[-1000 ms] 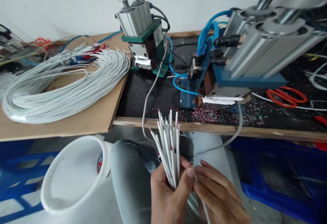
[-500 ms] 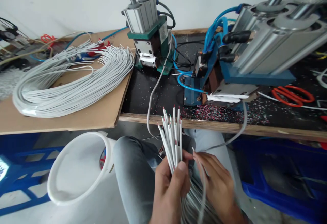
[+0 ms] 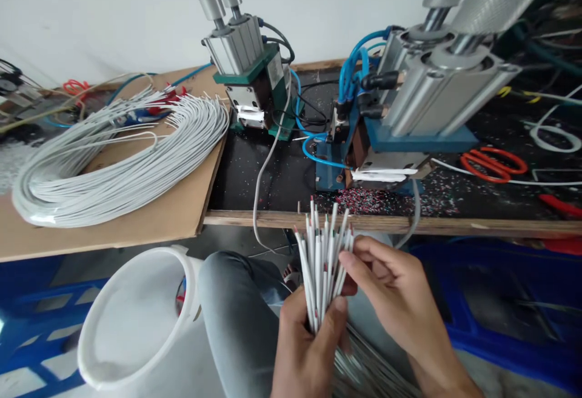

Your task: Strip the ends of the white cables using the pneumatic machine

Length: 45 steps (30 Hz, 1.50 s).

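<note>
Left hand (image 3: 305,349) in a closed grip around a bundle of thin white wires with red and green tips (image 3: 322,265), right hand (image 3: 394,289) fingertips seemingly pinching the wire tips, just below the wooden-edged black desk (image 3: 386,223)

White bucket (image 3: 131,319), orange scissors (image 3: 482,165)

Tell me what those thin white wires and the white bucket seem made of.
Wires, gripped in the left hand: likely matte white plastic sheathing, with red and green cores showing at the tips. Bucket: probably moulded plastic, judging by its smooth, faintly glossy rim.
</note>
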Available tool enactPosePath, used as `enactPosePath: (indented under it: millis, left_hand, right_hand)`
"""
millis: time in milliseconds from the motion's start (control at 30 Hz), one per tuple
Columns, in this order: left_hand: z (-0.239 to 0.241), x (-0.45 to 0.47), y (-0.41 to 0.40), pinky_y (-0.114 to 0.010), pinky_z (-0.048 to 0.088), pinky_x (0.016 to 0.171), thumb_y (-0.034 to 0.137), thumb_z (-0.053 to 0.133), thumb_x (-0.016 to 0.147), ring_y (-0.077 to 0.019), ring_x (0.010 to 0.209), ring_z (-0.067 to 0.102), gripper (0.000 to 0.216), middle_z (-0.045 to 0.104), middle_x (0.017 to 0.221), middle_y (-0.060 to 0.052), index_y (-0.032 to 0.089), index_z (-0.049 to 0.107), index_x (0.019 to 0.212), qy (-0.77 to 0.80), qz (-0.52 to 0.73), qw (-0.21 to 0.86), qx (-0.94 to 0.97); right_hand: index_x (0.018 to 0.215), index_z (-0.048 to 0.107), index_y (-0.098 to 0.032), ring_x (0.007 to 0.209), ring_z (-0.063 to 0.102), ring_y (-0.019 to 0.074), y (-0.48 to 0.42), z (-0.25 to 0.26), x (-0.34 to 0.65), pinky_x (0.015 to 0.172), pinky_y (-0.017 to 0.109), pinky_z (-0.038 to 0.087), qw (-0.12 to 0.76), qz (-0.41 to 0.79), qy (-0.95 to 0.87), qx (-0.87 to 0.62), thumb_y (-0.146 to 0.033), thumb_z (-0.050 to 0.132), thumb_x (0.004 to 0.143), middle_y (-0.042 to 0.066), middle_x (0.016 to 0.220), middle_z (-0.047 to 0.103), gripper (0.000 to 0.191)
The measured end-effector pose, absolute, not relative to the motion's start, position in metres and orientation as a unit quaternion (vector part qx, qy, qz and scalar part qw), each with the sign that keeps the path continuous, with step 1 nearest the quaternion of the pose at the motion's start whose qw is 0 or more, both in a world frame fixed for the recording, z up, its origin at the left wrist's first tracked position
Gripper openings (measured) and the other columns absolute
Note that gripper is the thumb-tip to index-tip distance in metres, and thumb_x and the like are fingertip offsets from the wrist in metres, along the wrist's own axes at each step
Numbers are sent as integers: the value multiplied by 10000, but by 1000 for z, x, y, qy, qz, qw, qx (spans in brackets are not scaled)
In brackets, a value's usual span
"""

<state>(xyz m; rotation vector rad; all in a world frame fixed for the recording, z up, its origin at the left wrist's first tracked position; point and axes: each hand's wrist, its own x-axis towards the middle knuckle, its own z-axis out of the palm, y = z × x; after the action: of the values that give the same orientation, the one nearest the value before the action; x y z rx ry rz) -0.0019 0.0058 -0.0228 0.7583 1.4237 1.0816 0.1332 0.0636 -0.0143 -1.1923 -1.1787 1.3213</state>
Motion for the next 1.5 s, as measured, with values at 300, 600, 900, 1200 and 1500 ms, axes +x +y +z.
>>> enactPosePath:
  millis: [300, 600, 900, 1200, 1500]
  left_hand:
    - [-17, -1, 19, -230, 387, 366, 617, 889, 804, -101, 341, 423, 417, 523, 452, 88, 210, 809, 843, 554, 518, 608, 234]
    - [-32, -4, 15, -265, 538, 486, 543, 889, 800, -164, 489, 599, 353, 605, 544, 46, 224, 737, 810, 560, 504, 602, 263]
    - [-21, -10, 21, -252, 422, 547, 250, 802, 767, -132, 549, 481, 95, 600, 593, 44, 200, 752, 704, 608, 481, 529, 345]
    - [-18, -11, 26, -262, 337, 484, 139, 704, 671, -127, 486, 410, 89, 539, 563, 58, 228, 699, 666, 601, 435, 497, 450]
    - [-14, -11, 29, -239, 324, 470, 175, 727, 675, -110, 489, 395, 51, 532, 547, 66, 204, 686, 663, 580, 432, 565, 397]
  right_hand:
    - [830, 736, -270, 408, 573, 122, 38, -46, 140, 391, 252, 560, 434, 718, -402, -367, -494, 715, 963, -59, 690, 575, 262]
    - [872, 723, -277, 482, 475, 90, 22, -53, 136, 438, 213, 416, 384, 699, -468, -380, -502, 610, 1030, -61, 695, 513, 297]
    - [902, 757, -296, 644, 612, 157, 30, -44, 146, 544, 261, 470, 347, 596, -584, -429, -464, 584, 1045, -15, 783, 667, 281]
    - [1075, 714, -355, 763, 786, 218, 25, -30, 156, 623, 297, 667, 320, 315, -767, -458, -300, 586, 1032, 5, 939, 805, 146]
    - [840, 689, -275, 603, 637, 163, 34, -35, 156, 542, 273, 490, 336, 479, -692, -423, -318, 581, 1035, -26, 700, 655, 227]
